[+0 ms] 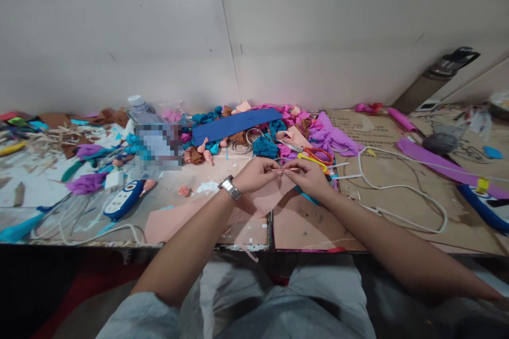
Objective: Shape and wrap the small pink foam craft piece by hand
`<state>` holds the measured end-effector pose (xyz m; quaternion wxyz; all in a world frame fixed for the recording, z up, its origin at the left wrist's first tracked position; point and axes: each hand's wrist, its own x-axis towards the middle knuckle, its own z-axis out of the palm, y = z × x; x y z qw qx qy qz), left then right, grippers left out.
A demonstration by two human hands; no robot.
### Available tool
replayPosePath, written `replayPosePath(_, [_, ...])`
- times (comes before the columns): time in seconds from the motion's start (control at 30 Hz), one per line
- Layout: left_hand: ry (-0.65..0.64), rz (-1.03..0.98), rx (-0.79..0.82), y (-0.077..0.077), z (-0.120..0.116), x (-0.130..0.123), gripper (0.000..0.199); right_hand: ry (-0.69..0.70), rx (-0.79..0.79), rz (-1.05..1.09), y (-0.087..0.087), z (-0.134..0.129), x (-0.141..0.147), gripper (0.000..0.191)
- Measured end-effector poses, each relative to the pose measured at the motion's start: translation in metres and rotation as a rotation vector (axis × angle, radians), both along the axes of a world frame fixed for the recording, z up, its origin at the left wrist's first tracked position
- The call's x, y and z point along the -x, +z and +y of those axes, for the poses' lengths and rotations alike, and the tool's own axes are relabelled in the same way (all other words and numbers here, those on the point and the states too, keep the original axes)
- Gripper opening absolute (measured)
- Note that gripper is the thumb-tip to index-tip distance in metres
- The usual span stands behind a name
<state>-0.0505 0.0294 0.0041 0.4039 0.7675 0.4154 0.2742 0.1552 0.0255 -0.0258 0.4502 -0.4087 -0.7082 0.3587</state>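
Pinching a bit of peach paper (292, 169) between thumbs and fingers, the left hand (256, 176) and right hand (314, 179) nearly meet above the near part of the desk (161, 198). Looks like close fingertip work to me, though the fingers hide any fold. A peach sheet (272, 197) lies just below; I can't tell whether it joins the pinched bit. Beyond the hands are yellow handles (312, 161) and a crumpled heap bearing a blue strip (238, 126). Any finer shaping would call for a light, steady pinch.
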Motion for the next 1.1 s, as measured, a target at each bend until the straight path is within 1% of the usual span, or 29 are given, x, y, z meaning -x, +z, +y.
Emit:
replayPosePath(0.13, [0.009, -0.065, 0.097, -0.0022, 0.0026, 0.0004, 0.024, 0.002, -0.017, -0.016, 0.0011, -0.0015, 0.0004, 0.011])
replayPosePath(0.27, [-0.014, -0.137, 0.079, -0.0024, 0.0040, 0.0003, 0.020, -0.013, -0.038, -0.035, 0.0023, -0.0020, -0.0004, 0.011])
replayPosePath(0.4, [-0.033, -0.172, 0.054, -0.0013, 0.0036, -0.0010, 0.023, -0.005, -0.051, -0.046, 0.0023, -0.0018, -0.0011, 0.011])
replayPosePath(0.6, [-0.042, -0.223, 0.119, -0.0038, 0.0029, -0.0031, 0.031, -0.006, -0.063, -0.044, 0.0024, -0.0025, -0.0006, 0.012])
replayPosePath(0.87, [-0.044, -0.238, 0.143, 0.0013, -0.0004, -0.0043, 0.035, -0.004, -0.061, -0.036, 0.0015, -0.0022, 0.0001, 0.010])
replayPosePath(1.0, [-0.013, -0.228, 0.121, -0.0039, 0.0028, -0.0032, 0.034, -0.001, -0.057, -0.055, 0.0035, -0.0033, -0.0002, 0.011])
replayPosePath(1.1, [0.035, -0.227, 0.152, -0.0072, 0.0049, -0.0028, 0.033, -0.005, -0.061, -0.062, 0.0044, -0.0042, -0.0004, 0.010])
